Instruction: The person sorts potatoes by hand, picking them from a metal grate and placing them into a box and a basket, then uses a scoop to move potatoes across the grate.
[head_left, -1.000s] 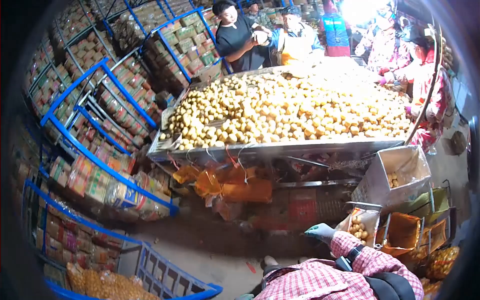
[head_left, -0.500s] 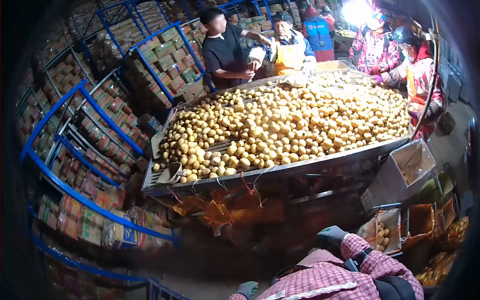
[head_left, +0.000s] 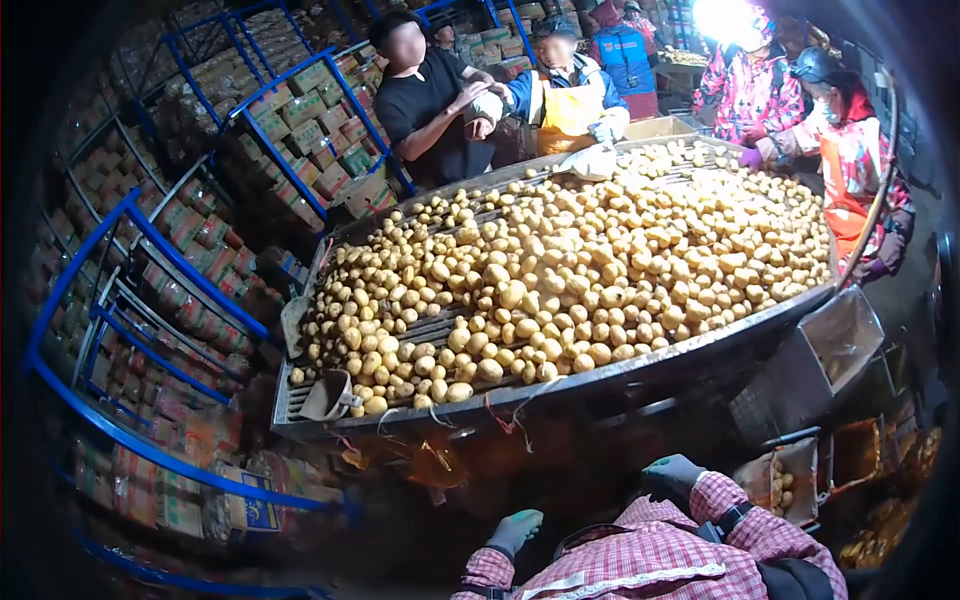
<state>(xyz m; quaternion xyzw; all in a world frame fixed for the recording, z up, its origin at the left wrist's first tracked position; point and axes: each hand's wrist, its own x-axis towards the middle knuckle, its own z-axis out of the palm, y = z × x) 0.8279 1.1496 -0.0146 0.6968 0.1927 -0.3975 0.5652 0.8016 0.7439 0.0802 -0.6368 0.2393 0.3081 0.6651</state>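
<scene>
Potatoes (head_left: 512, 293) are spread across the bench (head_left: 640, 368); before its near edge, the gloved left hand (head_left: 516, 531) and gloved right hand (head_left: 673, 472) are held well apart. Whether either grip is closed cannot be told.

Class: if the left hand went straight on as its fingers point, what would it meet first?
The left hand would probably meet the potato table, though depth across the dark gap is unclear.

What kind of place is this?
It looks like a warehouse where potatoes get sorted. Heaps of them cover a big slatted table, and lots of boxes are stacked among blue metal frames.
</scene>
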